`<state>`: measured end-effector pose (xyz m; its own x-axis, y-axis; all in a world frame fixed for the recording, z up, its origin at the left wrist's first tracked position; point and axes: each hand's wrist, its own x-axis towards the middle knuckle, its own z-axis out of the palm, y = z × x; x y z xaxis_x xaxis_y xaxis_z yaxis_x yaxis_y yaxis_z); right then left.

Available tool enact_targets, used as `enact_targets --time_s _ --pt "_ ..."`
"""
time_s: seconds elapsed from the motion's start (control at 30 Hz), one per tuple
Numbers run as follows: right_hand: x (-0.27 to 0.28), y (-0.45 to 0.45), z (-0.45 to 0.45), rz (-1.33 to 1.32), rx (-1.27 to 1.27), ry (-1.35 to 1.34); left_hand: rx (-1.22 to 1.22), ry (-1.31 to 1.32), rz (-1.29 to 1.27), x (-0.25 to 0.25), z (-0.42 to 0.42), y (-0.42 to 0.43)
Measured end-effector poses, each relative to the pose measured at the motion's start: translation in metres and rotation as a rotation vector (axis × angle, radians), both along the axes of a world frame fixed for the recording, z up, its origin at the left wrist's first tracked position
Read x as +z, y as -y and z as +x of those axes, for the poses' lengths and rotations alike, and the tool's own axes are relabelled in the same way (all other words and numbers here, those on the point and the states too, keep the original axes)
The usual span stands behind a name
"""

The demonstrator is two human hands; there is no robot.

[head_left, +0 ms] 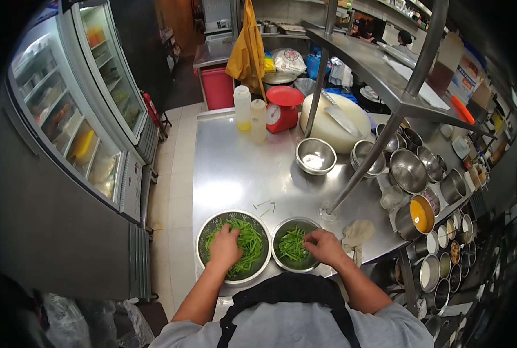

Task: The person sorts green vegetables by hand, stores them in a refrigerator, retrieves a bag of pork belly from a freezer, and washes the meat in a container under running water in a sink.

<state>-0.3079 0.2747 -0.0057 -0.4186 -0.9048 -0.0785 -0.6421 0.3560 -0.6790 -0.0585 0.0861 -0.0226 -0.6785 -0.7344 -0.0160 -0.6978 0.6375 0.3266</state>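
Cut green beans (248, 246) fill a perforated metal colander (201, 231) on the steel table's near edge. My left hand (226, 246) reaches down into them, its fingers curled among the pieces and partly hidden. Close on the right stands a smaller steel bowl (315, 224) with more cut green beans (293, 243) in it. My right hand (326, 246) is over this bowl's right rim, thumb and fingers drawn together at the beans; what is pinched there is too small to make out. A few loose bean pieces (264, 204) lie behind the two vessels.
A shelf post (363, 159) rises from the steel table (223, 168). Behind are an empty steel bowl (316, 156), squeeze bottles (242, 107), a red scale (283, 113) and a cleaver (342, 119) on a round board (319, 124). A cloth (358, 234) lies at right; glass-door fridges (67, 116) stand left.
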Motion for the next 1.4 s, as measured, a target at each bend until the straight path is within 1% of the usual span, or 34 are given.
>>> enact_targets --time_s 0.07,0.1,0.13,0.2,0.23,0.27,0.3,0.37,0.4,0.43,0.5,0.53,0.6,0.63,0.7,0.83,0.9,0.93,1.0,1.1,1.2,1.27,1.33,1.4 --pt "0.000 -0.005 -0.002 0.021 -0.013 -0.005 0.018 -0.119 0.058 0.007 0.005 0.004" --pt "-0.002 -0.006 -0.005 0.047 -0.005 0.012 0.011 -0.117 0.123 0.012 0.008 0.008" --pt "-0.007 -0.007 -0.007 0.023 -0.026 0.024 -0.010 -0.181 0.128 0.010 0.013 0.012" --pt "-0.016 -0.010 -0.008 0.001 -0.057 0.052 -0.008 -0.289 0.223 0.025 0.020 0.017" --pt "-0.018 -0.011 -0.008 -0.006 -0.069 0.062 0.019 -0.337 0.327 0.036 0.023 0.019" --pt "-0.017 -0.011 -0.006 -0.011 -0.073 0.069 0.024 -0.391 0.340 0.039 0.027 0.021" --pt "-0.015 -0.010 -0.004 -0.025 -0.079 0.071 0.043 -0.371 0.353 0.038 0.029 0.024" --pt "-0.013 -0.008 -0.001 -0.002 -0.077 0.094 0.169 -0.543 0.727 0.036 0.031 0.027" --pt "-0.010 -0.006 0.000 0.003 -0.062 0.089 0.187 -0.590 0.752 0.035 0.031 0.026" --pt "-0.008 -0.006 0.000 0.005 -0.051 0.080 0.187 -0.584 0.753 0.032 0.032 0.025" --pt "-0.005 -0.005 0.001 -0.005 -0.053 0.083 0.163 -0.566 0.667 0.024 0.033 0.028" --pt "-0.003 -0.004 0.002 -0.006 -0.054 0.093 0.159 -0.564 0.666 0.022 0.032 0.029" --pt "-0.003 -0.004 0.001 -0.007 -0.056 0.105 0.174 -0.676 0.732 0.019 0.034 0.029" --pt "-0.005 -0.003 0.000 -0.012 -0.047 0.095 0.176 -0.674 0.733 0.021 0.034 0.029" --pt "-0.006 -0.002 0.000 -0.011 -0.036 0.089 0.253 -0.838 0.897 0.028 0.036 0.028" --pt "-0.001 0.000 0.004 0.032 -0.045 0.117 0.238 -0.900 0.916 0.028 0.041 0.031" --pt "0.000 0.000 0.005 0.040 -0.054 0.119 0.220 -1.040 1.039 0.029 0.042 0.031" --pt "-0.001 0.000 0.005 0.048 -0.052 0.125 0.218 -1.042 1.040 0.029 0.043 0.031" --pt "-0.005 -0.001 0.003 0.057 -0.053 0.128 0.228 -1.115 1.131 0.028 0.043 0.031" --pt "-0.014 -0.001 0.001 0.020 -0.004 0.063 0.298 -1.134 1.171 0.029 0.041 0.027" --pt "-0.011 0.006 0.004 0.036 -0.019 0.131 0.278 -1.109 1.178 0.023 0.040 0.026" --pt "-0.001 0.014 0.011 -0.016 -0.003 0.278 0.279 -1.095 1.170 0.020 0.036 0.025" --pt "0.004 0.022 0.015 -0.016 0.028 0.284 0.287 -1.081 1.159 0.014 0.035 0.025" --pt "0.006 0.027 0.017 -0.016 0.061 0.288 0.358 -1.061 1.145 0.007 0.034 0.028"
